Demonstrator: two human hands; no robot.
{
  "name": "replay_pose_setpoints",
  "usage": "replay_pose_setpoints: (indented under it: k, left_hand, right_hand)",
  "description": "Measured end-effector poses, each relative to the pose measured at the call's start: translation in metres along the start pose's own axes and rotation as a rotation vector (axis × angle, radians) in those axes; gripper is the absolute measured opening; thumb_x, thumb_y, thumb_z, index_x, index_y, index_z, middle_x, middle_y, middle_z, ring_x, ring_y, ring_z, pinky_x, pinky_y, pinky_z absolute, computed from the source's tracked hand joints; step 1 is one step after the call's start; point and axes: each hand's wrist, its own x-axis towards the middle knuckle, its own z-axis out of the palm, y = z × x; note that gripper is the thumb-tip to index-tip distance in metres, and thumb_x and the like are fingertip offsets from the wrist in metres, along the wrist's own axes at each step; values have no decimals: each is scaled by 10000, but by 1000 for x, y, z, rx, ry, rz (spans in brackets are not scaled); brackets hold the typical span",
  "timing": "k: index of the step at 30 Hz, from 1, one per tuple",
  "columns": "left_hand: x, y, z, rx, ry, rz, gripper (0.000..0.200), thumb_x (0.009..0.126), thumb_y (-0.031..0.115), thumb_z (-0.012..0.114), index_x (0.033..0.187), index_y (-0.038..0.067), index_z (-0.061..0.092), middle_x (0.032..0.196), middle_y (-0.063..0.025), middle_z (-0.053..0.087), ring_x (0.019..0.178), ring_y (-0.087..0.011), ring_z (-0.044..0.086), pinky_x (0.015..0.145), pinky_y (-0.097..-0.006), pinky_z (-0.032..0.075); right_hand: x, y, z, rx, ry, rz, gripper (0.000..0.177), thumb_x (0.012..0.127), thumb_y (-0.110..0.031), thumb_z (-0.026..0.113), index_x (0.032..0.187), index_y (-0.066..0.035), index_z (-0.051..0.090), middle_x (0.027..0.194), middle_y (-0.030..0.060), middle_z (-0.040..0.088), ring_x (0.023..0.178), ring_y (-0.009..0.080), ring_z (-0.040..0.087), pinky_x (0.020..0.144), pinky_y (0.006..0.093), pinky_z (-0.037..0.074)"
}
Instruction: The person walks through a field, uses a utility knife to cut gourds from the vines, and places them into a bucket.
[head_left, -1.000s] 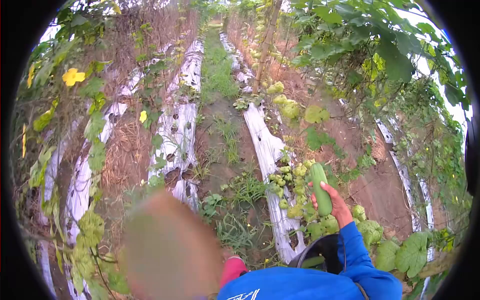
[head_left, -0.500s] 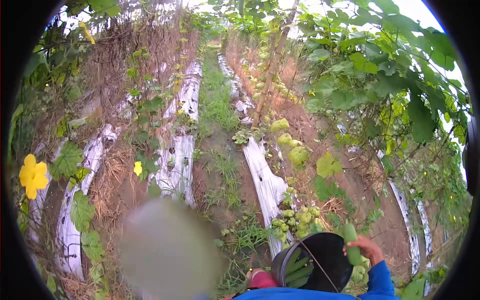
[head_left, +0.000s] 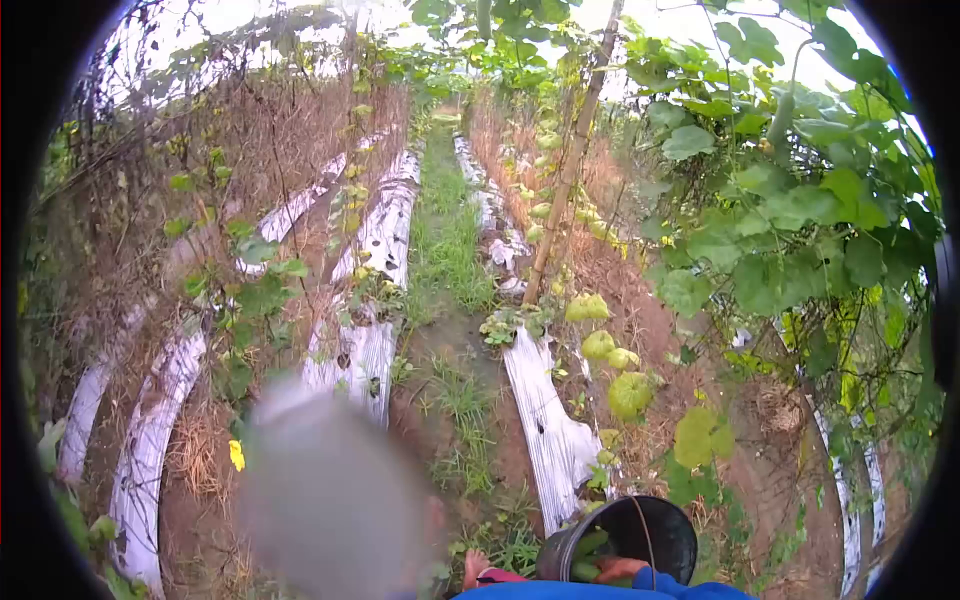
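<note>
Head view is closed at its lower edge by a black bucket (head_left: 668,522), and from its contents the work is judged to be partly done. Several green gourds (head_left: 590,546) are laid inside the bucket, towards its left side, while much of the dark inner wall is left bare, so the bucket is judged to be well under full. The right hand (head_left: 618,569) is lowered into the bucket and rests upon the gourds. It is partly covered by the blue sleeve (head_left: 640,588), and it cannot be told whether the fingers are closed round a gourd or lie loose. The left hand (head_left: 476,566), with a pink cuff (head_left: 500,577), is found just left of the bucket, close to its outer wall; whether the wall is gripped cannot be told either. A thin wire handle (head_left: 648,540) is laid across the bucket's mouth. No other container is shown. What is left, as far as can be judged, is on the plants: far above and to the right of the bucket one long green fruit (head_left: 781,118) is hung among the leaves (head_left: 790,230), not picked. Just above the bucket a white sheet (head_left: 548,425) is stretched along the bed, and a leaning pole (head_left: 566,190) is set further up, beyond the sheet.
</note>
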Motion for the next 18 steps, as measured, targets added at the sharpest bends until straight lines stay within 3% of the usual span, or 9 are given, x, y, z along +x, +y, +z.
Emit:
replay_pose_setpoints:
  k: [3,7,9,11,14,16,18]
  left_hand:
    - [64,27,18,-6,-21,60,256,964,269,543,880,37,611,626,-35,598,429,-54,431,385,-221,295]
    - [134,69,42,-5,-35,91,252,961,269,551,856,46,598,625,-21,589,473,-52,440,432,-228,317]
    - [172,84,47,136,-44,234,253,957,264,556,837,47,603,629,-14,593,515,-64,478,481,-239,359]
    - [211,105,49,164,-69,257,238,954,240,564,822,47,607,632,-14,599,552,-79,516,519,-252,397]
    - [279,127,51,235,-99,384,219,955,217,565,829,43,609,633,-19,607,566,-88,543,528,-256,418]
    - [329,143,55,275,-33,500,216,942,197,580,787,46,595,615,-32,603,567,-94,552,525,-266,415]
    - [378,165,59,466,56,599,237,917,171,606,717,50,563,577,-36,578,548,-90,537,508,-272,395]
  right_hand:
    - [25,-41,-59,91,70,199,579,864,-456,652,1285,-63,590,1263,83,615,1118,197,596,918,324,463]
    - [36,-94,-136,154,152,299,565,874,-468,639,1285,-83,597,1275,64,613,1111,170,599,908,312,469]
    - [41,-142,-175,158,175,323,562,876,-471,635,1285,-88,599,1277,60,612,1110,163,600,905,309,471]
    - [46,-210,-212,335,349,738,508,897,-467,631,1201,-60,631,1127,75,673,1011,188,639,860,359,516]
    - [54,-309,-262,262,466,814,420,888,-414,667,1144,-82,661,1078,18,679,947,128,640,807,300,516]
    - [62,-330,-307,-6,576,478,334,901,-384,671,1054,-88,688,967,2,679,850,100,619,718,279,506]
    - [111,-417,-336,-175,831,546,286,928,-354,648,974,-76,695,849,-18,655,760,80,581,648,266,484]
